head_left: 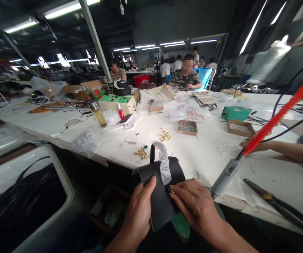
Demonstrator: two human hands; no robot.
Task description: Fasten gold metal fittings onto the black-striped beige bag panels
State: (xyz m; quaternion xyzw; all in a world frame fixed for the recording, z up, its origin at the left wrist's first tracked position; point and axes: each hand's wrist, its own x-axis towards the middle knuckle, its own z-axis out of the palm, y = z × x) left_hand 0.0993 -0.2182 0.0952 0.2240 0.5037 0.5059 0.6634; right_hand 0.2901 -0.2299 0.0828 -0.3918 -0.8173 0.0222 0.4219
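Note:
I hold a black leather piece with a strap wrapped in clear plastic at the near edge of the white table. My left hand grips its left side, thumb on top. On its right side my right hand rests with fingers pressed together, pinching a small gold fitting. Two heaps of gold hardware lie just beyond on the table.
A tool with a grey barrel and red hose hangs at the right, beside another person's arm. Small boxes of parts, a green box, a bottle and a control unit stand farther back. A bin sits lower left.

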